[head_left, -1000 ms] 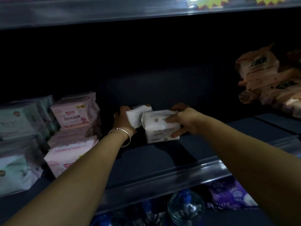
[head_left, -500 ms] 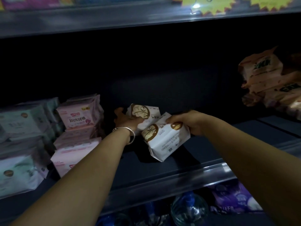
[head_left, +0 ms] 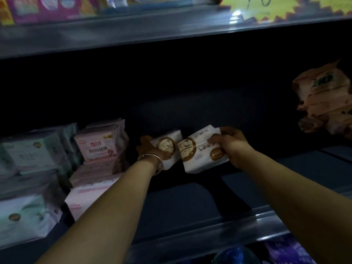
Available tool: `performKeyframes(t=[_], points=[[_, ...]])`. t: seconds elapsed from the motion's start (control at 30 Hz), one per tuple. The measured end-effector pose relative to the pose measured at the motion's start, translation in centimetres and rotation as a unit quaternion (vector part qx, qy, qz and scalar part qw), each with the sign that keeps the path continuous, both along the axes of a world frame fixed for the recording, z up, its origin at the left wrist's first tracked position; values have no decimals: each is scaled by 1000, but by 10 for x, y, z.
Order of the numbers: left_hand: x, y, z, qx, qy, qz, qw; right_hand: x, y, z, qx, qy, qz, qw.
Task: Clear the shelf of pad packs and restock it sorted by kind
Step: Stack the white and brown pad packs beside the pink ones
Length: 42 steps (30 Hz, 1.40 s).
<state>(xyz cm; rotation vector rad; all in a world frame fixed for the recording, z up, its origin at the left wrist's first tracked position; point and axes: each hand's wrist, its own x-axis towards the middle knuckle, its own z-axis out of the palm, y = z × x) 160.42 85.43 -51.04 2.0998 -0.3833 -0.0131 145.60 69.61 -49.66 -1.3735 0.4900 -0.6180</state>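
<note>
Nearest, the dark shelf (head_left: pixel 190 210) board is crossed by two bare forearms. Further in, one white pack with a brown emblem (head_left: pixel 168 147) is gripped by the left hand (head_left: pixel 150 149) (a bangle sits on its wrist), and a second white pack (head_left: pixel 202 151) is pinched by the right hand (head_left: pixel 231 145). The two packs are held side by side above the board. Pink packs (head_left: pixel 99 147) and pale green packs (head_left: pixel 30 157) are stacked left; orange packs (head_left: pixel 323 98) are seen far right.
</note>
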Motion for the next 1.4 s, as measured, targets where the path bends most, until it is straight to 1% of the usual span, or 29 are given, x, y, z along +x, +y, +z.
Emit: performKeyframes(t=[0.07, 0.1, 0.13, 0.23, 0.3, 0.37, 0.4, 0.43, 0.47, 0.5, 0.57, 0.63, 0.67, 0.73, 0.8, 0.87, 0.93, 1.0, 1.03, 1.1, 1.17, 1.27, 1.33, 1.4], points=[[4, -3, -2, 50, 28, 23, 998, 7, -3, -3, 5, -2, -32, 999], [5, -4, -1, 60, 40, 28, 997, 10, -5, -5, 5, 0, -46, 999], [4, -5, 1, 60, 43, 26, 997, 12, -6, -7, 4, 2, -60, 998], [1, -10, 6, 23, 49, 35, 998, 17, -10, -12, -6, 9, -88, 996], [3, -14, 5, -43, 53, 54, 996, 19, -11, -15, -12, 13, -96, 995], [0, -19, 5, -166, 89, 76, 979, 18, -11, -16, -14, 16, -102, 995], [-4, -20, 7, -239, 131, 75, 959, 18, -11, -16, -16, 16, -107, 994], [-6, -19, 7, -309, 180, 66, 931, 17, -10, -16, -17, 15, -113, 993], [-7, -20, 3, -354, 223, 52, 907, 17, -10, -16, -17, 13, -121, 992], [-10, -19, -1, -366, 254, 35, 895, 15, -10, -15, -15, 11, -126, 992], [-20, -16, -13, -320, 285, 5, 904, 13, -9, -14, -11, 9, -131, 991], [-19, -16, -29, -287, 270, -17, 919, 10, -8, -13, -12, 7, -133, 991], [-20, -16, -33, -290, 264, -30, 919, 9, -8, -13, -12, 6, -132, 991], [-27, -16, -33, -325, 262, -42, 908, 9, -5, -13, -16, 3, -122, 992], [-30, -15, -32, -335, 246, -41, 909, 10, -2, -12, -29, 7, -118, 993], [-26, -13, -32, -293, 248, -58, 922, 11, 0, -13, -44, 16, -114, 992], [-22, -10, -29, -238, 237, -34, 941, 11, 0, -14, -46, 18, -110, 993], [-16, -10, -29, -202, 187, 25, 961, 11, 0, -15, -43, 20, -105, 993], [-14, -11, -30, -185, 148, 47, 970, 11, 0, -15, -43, 25, -104, 993], [-16, -11, -28, -161, 59, 50, 984, 11, 0, -14, -47, 30, -102, 993], [-18, -15, -21, -122, -28, 14, 992, 12, -1, -14, -52, 32, -97, 993], [-17, -25, -7, -15, -146, -15, 989, 13, -3, -14, -56, 30, -97, 993], [-14, -34, 1, 71, -184, -25, 980, 13, -6, -14, -51, 28, -100, 993], [-7, -46, 7, 126, -210, -38, 969, 12, -10, -14, -44, 19, -107, 993]])
